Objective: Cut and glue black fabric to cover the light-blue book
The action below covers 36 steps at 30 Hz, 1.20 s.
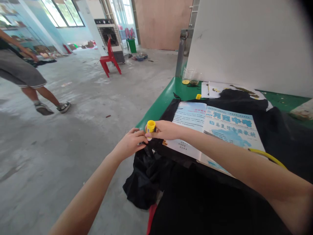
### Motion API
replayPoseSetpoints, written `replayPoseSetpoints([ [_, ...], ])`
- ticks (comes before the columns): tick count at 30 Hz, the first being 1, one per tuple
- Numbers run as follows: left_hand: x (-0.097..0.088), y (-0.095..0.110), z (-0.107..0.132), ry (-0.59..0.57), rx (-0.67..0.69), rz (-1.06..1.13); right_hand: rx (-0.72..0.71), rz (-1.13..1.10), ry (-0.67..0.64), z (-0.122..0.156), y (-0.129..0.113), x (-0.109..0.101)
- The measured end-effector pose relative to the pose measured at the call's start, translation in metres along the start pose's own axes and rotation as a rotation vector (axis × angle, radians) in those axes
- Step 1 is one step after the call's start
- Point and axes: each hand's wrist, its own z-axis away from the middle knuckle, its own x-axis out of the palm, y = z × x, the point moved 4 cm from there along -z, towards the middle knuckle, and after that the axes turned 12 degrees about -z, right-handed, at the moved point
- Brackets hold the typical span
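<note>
A yellow glue stick (151, 125) stands nearly upright in my right hand (164, 129), its open yellow end facing up. Close beside it, my left hand (132, 142) has its fingers bent and pinched at the edge of the black cloth (146, 173), which hangs over the near corner of the green table (160, 106). The fingertips of both hands almost meet, so part of the cloth edge is hidden. Under my right forearm lies an open book or booklet (231, 125) with blue print. A small yellow cap (198, 96) sits beyond it.
A white sheet with dark and yellow pieces (212, 89) lies at the table's back, beside a clear container (192, 76). A white board (244, 42) rises behind. A yellow curved strip (267, 156) is at right. Across the floor are a red chair (109, 58) and a person (22, 68).
</note>
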Motion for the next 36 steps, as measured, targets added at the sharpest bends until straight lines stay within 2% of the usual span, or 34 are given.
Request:
replayPoseSetpoints([
  [8, 0.003, -0.008, 0.000, -0.014, -0.043, 0.132, -0.052, 0.123, -0.015, -0.004, -0.001, 0.003],
  [17, 0.003, -0.006, 0.000, -0.058, -0.050, 0.035, -0.084, 0.222, -0.070, 0.003, -0.010, 0.008],
  [26, -0.001, 0.000, -0.003, -0.045, -0.028, 0.057, -0.010, 0.078, -0.004, 0.011, 0.001, -0.001],
  [31, -0.001, 0.003, -0.006, -0.060, 0.017, -0.028, -0.131, 0.224, -0.050, 0.014, -0.002, 0.007],
  [36, -0.001, 0.005, -0.008, -0.080, 0.040, -0.082, -0.187, 0.217, -0.064, 0.019, -0.001, 0.008],
])
